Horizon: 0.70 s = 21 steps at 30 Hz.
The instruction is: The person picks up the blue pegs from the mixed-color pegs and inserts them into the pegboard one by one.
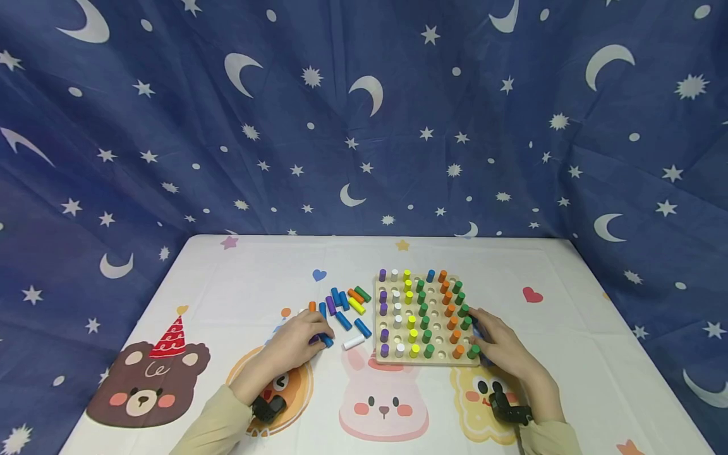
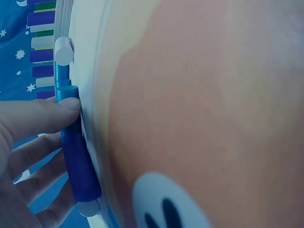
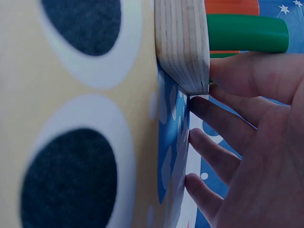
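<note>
In the head view my left hand (image 1: 300, 341) is low over the loose pegs on the table. It pinches a blue peg (image 1: 326, 340) by its end; the left wrist view shows the thumb on that blue peg (image 2: 69, 90). A dark purple peg (image 2: 83, 175) lies in front of the fingers there. My right hand (image 1: 503, 341) rests at the right edge of a wooden pegboard (image 1: 421, 362). Its thumb lies on the board's rim beside a green peg (image 3: 249, 33), while its other fingers are spread along the board's side (image 3: 183, 42).
Standing pegs in purple, white, yellow, green, blue and orange fill much of the board in columns. Left of it lie several loose pegs, among them a white peg (image 1: 354, 342), a yellow peg (image 1: 357, 306) and a blue peg (image 1: 363, 327). A white cartoon-print cloth (image 1: 188, 303) covers the table.
</note>
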{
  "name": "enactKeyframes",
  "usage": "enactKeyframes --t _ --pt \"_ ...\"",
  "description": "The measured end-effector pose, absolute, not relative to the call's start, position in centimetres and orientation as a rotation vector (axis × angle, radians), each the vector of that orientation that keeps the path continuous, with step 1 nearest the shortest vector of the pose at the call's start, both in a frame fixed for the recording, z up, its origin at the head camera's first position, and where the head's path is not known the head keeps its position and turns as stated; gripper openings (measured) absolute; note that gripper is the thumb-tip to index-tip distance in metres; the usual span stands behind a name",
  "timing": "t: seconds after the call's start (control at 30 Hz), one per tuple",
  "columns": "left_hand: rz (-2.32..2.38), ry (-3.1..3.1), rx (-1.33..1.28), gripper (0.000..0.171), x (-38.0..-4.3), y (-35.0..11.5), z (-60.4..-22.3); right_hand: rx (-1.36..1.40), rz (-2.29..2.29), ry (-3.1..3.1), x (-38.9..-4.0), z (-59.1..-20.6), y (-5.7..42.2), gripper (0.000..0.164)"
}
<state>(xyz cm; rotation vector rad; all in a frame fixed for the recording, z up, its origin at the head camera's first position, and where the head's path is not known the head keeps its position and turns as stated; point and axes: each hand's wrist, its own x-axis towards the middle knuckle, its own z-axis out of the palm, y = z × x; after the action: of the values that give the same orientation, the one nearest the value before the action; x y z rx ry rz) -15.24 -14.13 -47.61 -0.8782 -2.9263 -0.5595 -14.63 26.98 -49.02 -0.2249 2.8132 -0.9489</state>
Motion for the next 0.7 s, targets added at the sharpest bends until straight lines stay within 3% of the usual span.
enactKeyframes --t 0.7 --pt "-0.566 -2.871 -0.913 0.018 -15.5 -12.9 -46.5 -0.226 -0.953 2.805 -14.7 -49.1 27.2 0.057"
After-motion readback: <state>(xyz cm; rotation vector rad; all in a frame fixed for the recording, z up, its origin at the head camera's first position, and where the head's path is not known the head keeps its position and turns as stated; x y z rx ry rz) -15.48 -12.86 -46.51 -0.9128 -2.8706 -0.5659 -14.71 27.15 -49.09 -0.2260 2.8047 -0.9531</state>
